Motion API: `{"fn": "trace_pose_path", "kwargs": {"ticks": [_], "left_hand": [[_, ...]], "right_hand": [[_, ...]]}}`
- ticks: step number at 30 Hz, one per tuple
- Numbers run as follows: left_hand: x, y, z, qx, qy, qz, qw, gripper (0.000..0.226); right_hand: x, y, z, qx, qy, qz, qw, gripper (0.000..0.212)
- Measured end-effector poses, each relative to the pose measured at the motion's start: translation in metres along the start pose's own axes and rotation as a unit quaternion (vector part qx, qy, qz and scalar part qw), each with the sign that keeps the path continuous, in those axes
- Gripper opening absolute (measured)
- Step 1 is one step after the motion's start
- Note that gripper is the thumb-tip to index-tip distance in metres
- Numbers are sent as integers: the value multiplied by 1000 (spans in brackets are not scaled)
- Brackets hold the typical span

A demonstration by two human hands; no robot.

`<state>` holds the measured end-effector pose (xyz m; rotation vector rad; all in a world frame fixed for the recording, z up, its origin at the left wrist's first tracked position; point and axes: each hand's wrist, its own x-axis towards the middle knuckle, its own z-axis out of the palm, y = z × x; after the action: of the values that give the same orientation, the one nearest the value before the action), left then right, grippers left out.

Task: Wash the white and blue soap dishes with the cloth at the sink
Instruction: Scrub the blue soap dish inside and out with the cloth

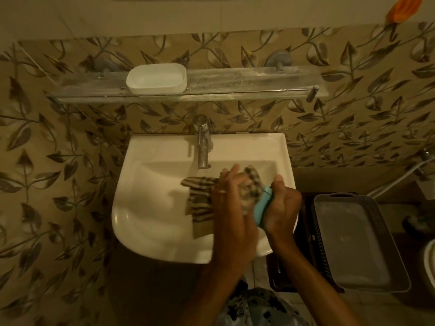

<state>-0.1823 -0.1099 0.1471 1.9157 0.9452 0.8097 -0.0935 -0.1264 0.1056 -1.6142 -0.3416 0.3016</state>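
Note:
Over the right side of the white sink [146, 222], my right hand [283, 205] grips the blue soap dish [264, 205] on edge. My left hand [231, 203] presses a bunched, striped and checked cloth [250, 189] against the dish's inner face. The loose end of the cloth hangs down into the basin to the left. The white soap dish [156, 78] stands on the glass shelf [247, 90] above the tap, apart from both hands.
A chrome tap [202, 147] rises at the back of the sink, just left of my hands. A grey plastic tray [353, 241] lies on a dark basket to the right. The leaf-patterned tiled wall surrounds the sink.

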Motion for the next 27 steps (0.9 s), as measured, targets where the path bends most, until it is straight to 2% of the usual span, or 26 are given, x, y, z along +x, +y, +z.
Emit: {"fn": "trace_pose_path", "kwargs": {"ticks": [2, 4, 7, 9, 11, 14, 17, 18, 20, 23, 25, 27], "left_hand": [[-13, 11, 13, 64, -9, 90, 994, 39], [-9, 13, 13, 65, -4, 110, 992, 37], [19, -4, -5, -43, -9, -10, 999, 47], [41, -26, -15, -42, 16, -96, 994, 44], [43, -31, -17, -19, 29, -107, 994, 47], [13, -6, -1, -11, -8, -15, 1000, 52], [-15, 13, 13, 61, -19, 153, 986, 34], [-14, 9, 13, 70, -17, 163, 984, 33], [0, -1, 2, -5, -26, 73, 997, 41], [32, -22, -20, -86, 42, -98, 991, 35], [44, -35, -31, -145, 93, -203, 964, 28], [41, -46, -35, -270, 109, -323, 901, 30]], "right_hand": [[2, 3, -3, 21, -1, -21, 1000, 56], [5, -1, -7, 40, 6, -12, 999, 56], [3, -11, -7, 44, 35, 30, 998, 52], [0, -16, -5, 58, 43, 45, 996, 50], [-2, -16, -4, 53, 47, 43, 997, 51], [2, -11, -6, 40, 61, 28, 997, 56], [3, -8, -13, 41, 18, -21, 999, 49], [2, -8, -13, 43, 14, -25, 999, 49], [-2, -12, -8, 38, 32, 9, 999, 56], [-6, -18, -4, 64, 30, 45, 997, 54], [-7, -22, -6, 122, 14, 26, 992, 54], [-5, -23, -7, 156, 2, -5, 988, 53]]}}
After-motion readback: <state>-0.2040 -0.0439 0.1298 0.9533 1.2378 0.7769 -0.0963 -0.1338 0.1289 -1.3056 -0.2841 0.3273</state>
